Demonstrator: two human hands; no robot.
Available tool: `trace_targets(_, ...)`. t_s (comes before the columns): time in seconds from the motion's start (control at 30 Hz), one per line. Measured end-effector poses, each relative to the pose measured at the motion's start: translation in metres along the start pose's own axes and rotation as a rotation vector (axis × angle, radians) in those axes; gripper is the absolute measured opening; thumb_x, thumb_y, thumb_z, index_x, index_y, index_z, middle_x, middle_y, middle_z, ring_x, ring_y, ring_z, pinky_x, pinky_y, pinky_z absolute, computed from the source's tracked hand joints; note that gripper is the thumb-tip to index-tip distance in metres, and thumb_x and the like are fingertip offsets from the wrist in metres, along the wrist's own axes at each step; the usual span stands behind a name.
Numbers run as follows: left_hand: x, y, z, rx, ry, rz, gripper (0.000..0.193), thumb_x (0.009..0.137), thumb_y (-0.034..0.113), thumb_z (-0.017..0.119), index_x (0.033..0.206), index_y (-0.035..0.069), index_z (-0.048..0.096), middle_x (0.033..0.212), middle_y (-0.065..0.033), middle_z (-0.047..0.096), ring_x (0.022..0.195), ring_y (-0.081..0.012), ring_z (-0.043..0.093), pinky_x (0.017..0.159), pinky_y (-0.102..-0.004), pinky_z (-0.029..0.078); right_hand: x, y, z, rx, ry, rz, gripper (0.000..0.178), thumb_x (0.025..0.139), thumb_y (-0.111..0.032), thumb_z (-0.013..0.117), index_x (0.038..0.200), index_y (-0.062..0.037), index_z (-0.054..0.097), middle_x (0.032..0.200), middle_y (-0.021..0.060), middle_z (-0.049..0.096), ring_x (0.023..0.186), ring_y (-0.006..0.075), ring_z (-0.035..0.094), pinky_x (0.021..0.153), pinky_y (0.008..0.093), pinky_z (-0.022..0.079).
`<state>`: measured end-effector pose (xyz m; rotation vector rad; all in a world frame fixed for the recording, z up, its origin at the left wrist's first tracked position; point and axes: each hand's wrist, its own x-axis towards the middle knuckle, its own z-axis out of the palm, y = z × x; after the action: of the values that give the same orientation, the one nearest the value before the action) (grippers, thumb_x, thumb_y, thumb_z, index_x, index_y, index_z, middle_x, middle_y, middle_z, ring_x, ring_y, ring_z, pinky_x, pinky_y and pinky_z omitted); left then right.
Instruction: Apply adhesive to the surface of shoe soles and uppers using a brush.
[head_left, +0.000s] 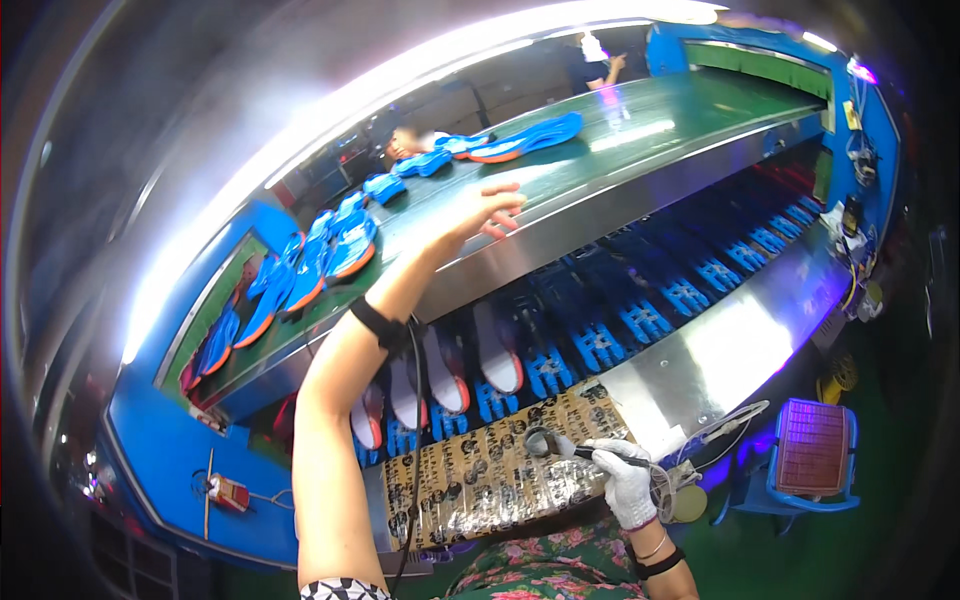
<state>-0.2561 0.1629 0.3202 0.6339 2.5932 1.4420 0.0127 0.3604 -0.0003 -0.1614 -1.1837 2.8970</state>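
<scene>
My bare left hand (pixel 492 212) reaches over the front edge of the upper green belt (pixel 640 135). Its fingers are loosely bent and apart, with nothing in them. Beyond it on the belt lie blue shoe parts with orange edges, among them a long blue piece (pixel 530 138) and a blue shoe part (pixel 352 243) to the left. In a white glove, my right hand (pixel 625 480) grips a brush-like tool (pixel 548 443) with a dark handle and rounded grey head. It is held over a board (pixel 480 480) wrapped in patterned tape.
Below the belt runs a lower line of blue holders (pixel 602 345); several pale soles with orange-red edges (pixel 497 365) stand on its left part. A bare metal ledge (pixel 730 350) extends right. A blue-framed chair (pixel 815 450) stands at right. Another person (pixel 600 70) is across the belt.
</scene>
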Motion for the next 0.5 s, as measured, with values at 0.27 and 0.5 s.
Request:
trace_targets(0.27,0.179,0.023,-0.007,1.195,-0.094,0.142,0.062,0.090,0.043,0.065,0.140,0.006,0.060,0.145,-0.0221,0.055,0.135,-0.0361,0.052,0.114,-0.0411,0.040,0.014,-0.006,-0.024,0.037,0.099,-0.072,0.017,0.083,0.008,0.071,0.099,0.0056,0.076,0.096,0.0125,0.075,0.081,0.0156,0.070,0.074,0.0257,0.056)
trace_targets(0.5,0.219,-0.028,-0.079,1.341,0.056,-0.215,0.077,0.093,0.019,0.054,0.162,0.011,0.021,0.162,-0.0230,0.031,0.149,-0.0381,0.033,0.123,-0.0441,0.028,0.014,-0.022,-0.023,-0.097,0.119,-0.069,0.016,0.080,0.008,0.070,0.095,0.0055,0.075,0.083,0.0095,0.073,0.070,0.0124,0.065,0.065,0.0235,0.051)
